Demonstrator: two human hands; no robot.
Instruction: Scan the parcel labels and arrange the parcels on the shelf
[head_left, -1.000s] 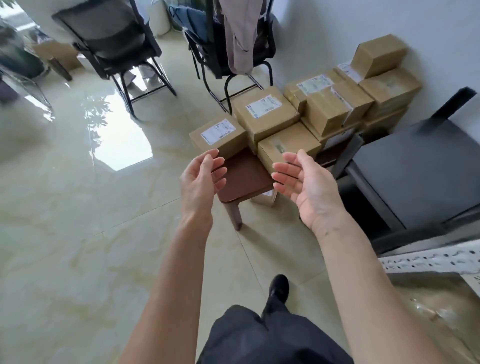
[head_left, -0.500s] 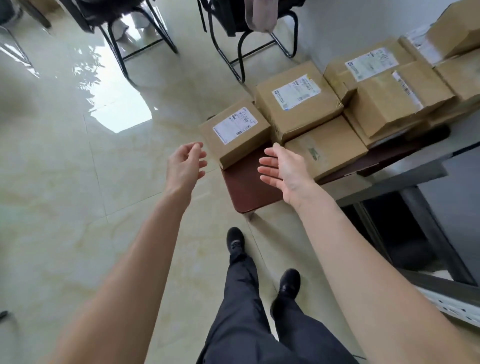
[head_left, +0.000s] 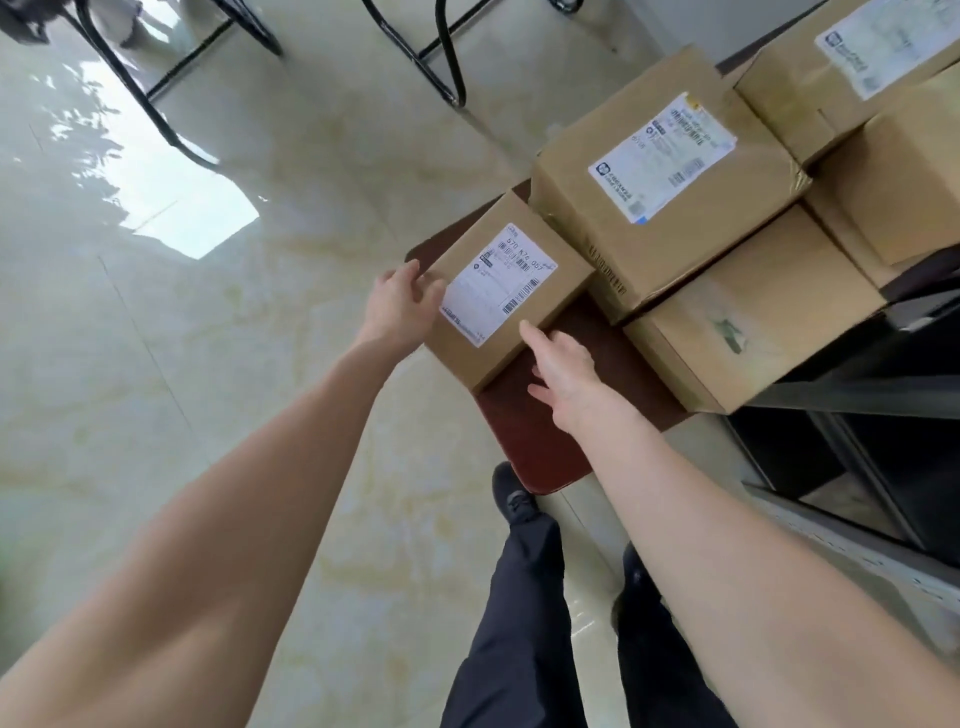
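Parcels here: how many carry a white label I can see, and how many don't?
With a visible white label: 3: the small parcel, the big parcel, the top-right parcel
No label showing: 2: the front plain parcel, the right-edge parcel
Total: 5

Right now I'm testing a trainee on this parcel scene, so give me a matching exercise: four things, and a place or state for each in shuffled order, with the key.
Things:
1. small brown cardboard parcel with white label
2. large brown cardboard parcel with white label
3. plain brown cardboard parcel with a dark smudge
4. dark red stool

Places or states:
A. under the parcels
B. behind the small parcel, labelled
C. between the left hand and right hand
D. no label showing on top

Pairs: 1-C, 2-B, 3-D, 4-A
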